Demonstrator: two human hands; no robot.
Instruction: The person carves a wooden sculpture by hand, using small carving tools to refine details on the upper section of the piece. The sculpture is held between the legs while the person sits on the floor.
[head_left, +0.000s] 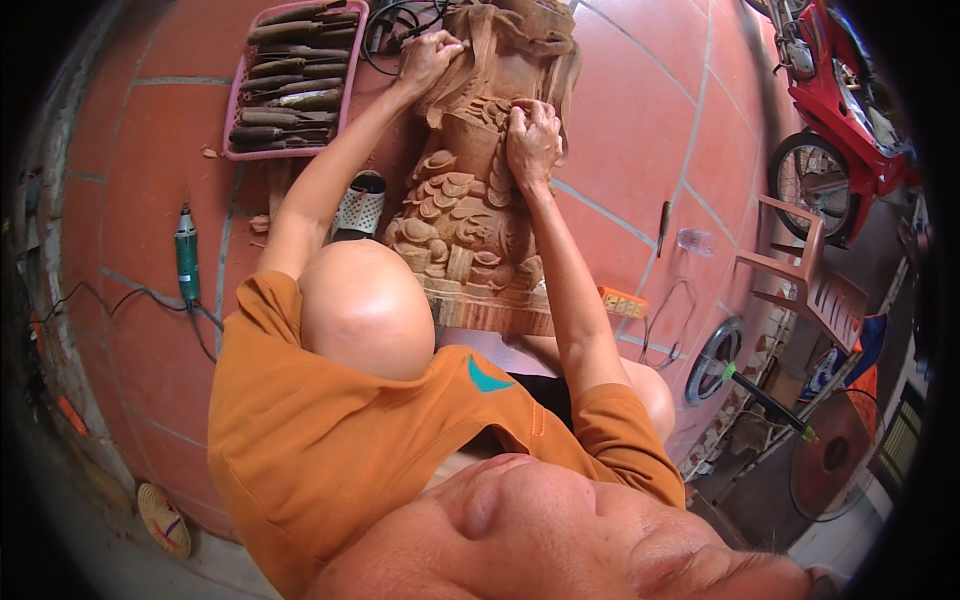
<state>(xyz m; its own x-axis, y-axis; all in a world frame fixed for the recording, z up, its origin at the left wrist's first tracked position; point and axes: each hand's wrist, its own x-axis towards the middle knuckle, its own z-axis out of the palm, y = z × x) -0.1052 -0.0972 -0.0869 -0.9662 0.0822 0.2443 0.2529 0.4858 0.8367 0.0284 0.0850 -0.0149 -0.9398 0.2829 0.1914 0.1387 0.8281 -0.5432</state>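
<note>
A large brown wood carving [470,215] lies on the floor before me, its plain sawn base nearest my body. It bears carved coins, rounded lumps and draped folds. My left hand [428,62] is closed against the carving's far left side, fingertips pinched together. What it pinches, if anything, is too small to name. Along the right side, my right hand [535,145] rests on the wood with bent fingers pressed in. Whatever lies under those fingers is hidden.
Left of the carving stands a pink tray [230,100] of carving chisels [290,85]. A green rotary tool [187,255] with a cord lies farther left. To the right are an orange power strip [622,303], a chair [810,265], a fan [715,360] and a red motorbike [850,110].
</note>
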